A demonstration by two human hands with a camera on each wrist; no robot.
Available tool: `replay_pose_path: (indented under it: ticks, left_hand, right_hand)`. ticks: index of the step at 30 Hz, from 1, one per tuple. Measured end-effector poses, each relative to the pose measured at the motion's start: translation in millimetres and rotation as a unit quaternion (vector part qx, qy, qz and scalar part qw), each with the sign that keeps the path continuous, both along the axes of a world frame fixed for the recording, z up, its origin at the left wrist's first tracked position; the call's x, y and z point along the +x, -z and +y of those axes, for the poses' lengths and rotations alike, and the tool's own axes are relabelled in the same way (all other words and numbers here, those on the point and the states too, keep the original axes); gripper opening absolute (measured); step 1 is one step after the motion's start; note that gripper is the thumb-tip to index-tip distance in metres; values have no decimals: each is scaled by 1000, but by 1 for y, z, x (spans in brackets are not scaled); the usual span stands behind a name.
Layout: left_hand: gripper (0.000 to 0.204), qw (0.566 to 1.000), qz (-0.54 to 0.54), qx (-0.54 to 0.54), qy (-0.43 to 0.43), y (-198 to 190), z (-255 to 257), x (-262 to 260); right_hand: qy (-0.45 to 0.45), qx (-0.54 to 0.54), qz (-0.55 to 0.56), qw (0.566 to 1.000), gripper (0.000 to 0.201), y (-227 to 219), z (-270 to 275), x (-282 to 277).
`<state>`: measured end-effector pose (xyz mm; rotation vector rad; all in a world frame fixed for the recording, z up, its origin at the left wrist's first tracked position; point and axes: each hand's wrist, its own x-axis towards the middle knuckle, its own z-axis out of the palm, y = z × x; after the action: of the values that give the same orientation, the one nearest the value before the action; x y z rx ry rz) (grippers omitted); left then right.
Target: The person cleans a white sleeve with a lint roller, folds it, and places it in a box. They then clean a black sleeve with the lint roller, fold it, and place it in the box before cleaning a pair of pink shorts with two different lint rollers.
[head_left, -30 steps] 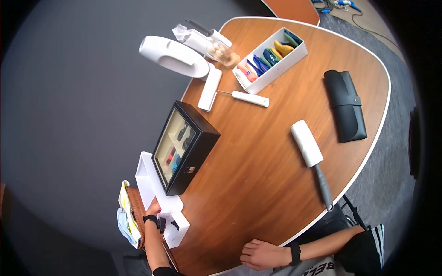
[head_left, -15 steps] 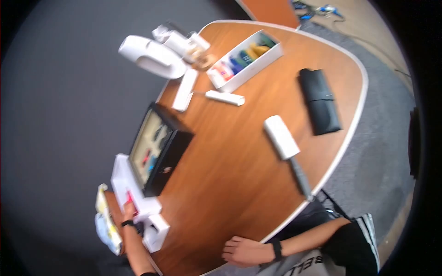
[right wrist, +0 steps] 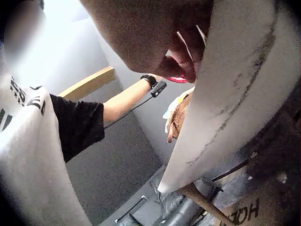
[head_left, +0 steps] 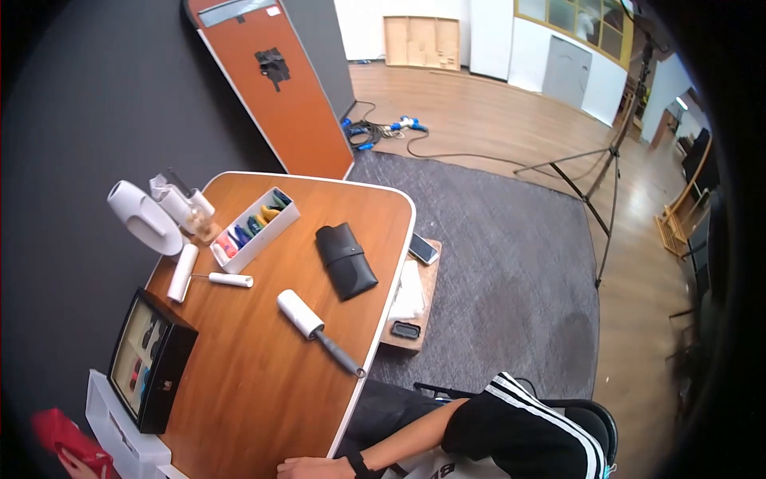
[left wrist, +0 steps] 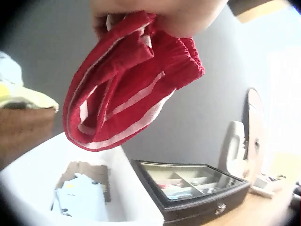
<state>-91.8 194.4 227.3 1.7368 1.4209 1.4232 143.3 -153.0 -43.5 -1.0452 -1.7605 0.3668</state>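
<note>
My left hand [left wrist: 164, 14] grips a folded red cloth with white trim [left wrist: 127, 89], held up above a white open box [left wrist: 127, 188] that has a light blue item inside. In the head view the red cloth [head_left: 68, 439] and left hand [head_left: 76, 465] are at the lower left corner, beside the white box [head_left: 120, 427]. My right hand [head_left: 315, 469] rests on the near edge of the table, holding nothing that shows; its fingers are partly cut off by the frame. The right wrist view shows that hand [right wrist: 160, 42] close up and dark.
A black glass-lidded case [head_left: 171, 379] stands beside the white box. Farther along the table are a lint roller [head_left: 299, 314], a black pouch [head_left: 345, 259], a box of rolled colourful items [head_left: 275, 231] and a white appliance [head_left: 144, 219]. A basket with cloths [left wrist: 28, 122] stands left.
My left hand has risen out of the white box with the red cloth. The head view has swung right, showing more of the room. The right hand stays at the table edge.
</note>
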Motion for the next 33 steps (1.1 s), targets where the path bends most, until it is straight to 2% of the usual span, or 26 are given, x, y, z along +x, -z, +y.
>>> replay_pose_path:
  ticks: [2, 3, 4, 5, 7, 8, 9, 10, 11, 13, 15, 16, 17, 18, 19, 22, 23, 25, 26, 27, 29, 31, 33]
  left_hand:
    - [49, 990, 69, 118, 31, 23, -8, 1]
    - [49, 978, 106, 175, 41, 37, -12, 5]
    - [50, 961, 145, 231, 50, 49, -15, 11]
    - [51, 938, 187, 285, 57, 58, -19, 14]
    - [54, 954, 260, 78, 128, 78, -85, 37]
    - [46, 961, 233, 53, 138, 106, -113, 54]
    - [39, 941, 252, 6, 225, 103, -144, 77]
    - [33, 923, 215, -76, 310, 96, -177, 103]
    - [29, 908, 177, -60, 375, 104, -197, 117]
    - [30, 870, 99, -120, 468, 115, -212, 137]
    - [31, 847, 37, -205, 488, 117, -209, 145]
    - [31, 854, 30, -208, 476, 113, -211, 145]
    - [32, 829, 2, -223, 513, 110, -213, 145]
    - [32, 800, -26, -236, 550, 108, -215, 145]
    - [32, 803, -28, -238, 546, 107, -214, 144]
    - [29, 809, 83, -201, 546, 111, -209, 136]
    - [29, 813, 82, -200, 540, 113, -205, 132]
    - [25, 814, 76, -206, 538, 114, -199, 125]
    - [22, 829, 74, -192, 520, 108, -199, 123]
    - [22, 832, 73, -191, 515, 104, -196, 120]
    - [23, 872, 122, -111, 460, 97, -186, 112]
    - [29, 879, 154, -119, 435, 90, -182, 109]
    - [44, 897, 205, 11, 391, 80, -191, 113]
  right_hand:
    - [-48, -132, -4, 990, 27, 3, 4, 1]
    - [-62, -130, -15, 989, 27, -2, 4, 0]
    - [-63, -163, 127, 976, 37, -9, 6, 2]
    - [-65, -196, 266, 942, 54, -17, 9, 4]
    - [-105, -238, 419, 870, 80, -37, 29, 10]
    - [-88, -225, 448, 861, 83, -53, 34, 14]
    - [-73, -213, 478, 849, 86, -68, 39, 18]
    - [-64, -257, 471, 841, 86, -77, 40, 22]
    - [-53, -298, 462, 834, 85, -84, 39, 29]
    - [-129, -293, 502, 804, 84, -106, 35, 40]
    - [-96, -309, 518, 792, 69, -111, 33, 48]
    - [-131, -341, 567, 739, 64, -107, 33, 56]
    - [-159, -371, 612, 680, 61, -112, 34, 63]
    - [-129, -377, 624, 672, 57, -122, 30, 65]
    - [-131, -382, 622, 670, 57, -123, 31, 70]
    - [-148, -382, 589, 696, 56, -116, 37, 75]
    - [-153, -385, 586, 696, 56, -110, 41, 78]
    - [-88, -395, 506, 762, 55, -102, 47, 88]
    - [-62, -400, 472, 783, 48, -119, 43, 95]
    - [-66, -402, 469, 784, 48, -124, 45, 100]
    - [-64, -354, 450, 817, 40, -129, 46, 109]
    - [-67, -352, 425, 831, 36, -123, 50, 118]
    - [-69, -350, 363, 861, 36, -134, 51, 122]
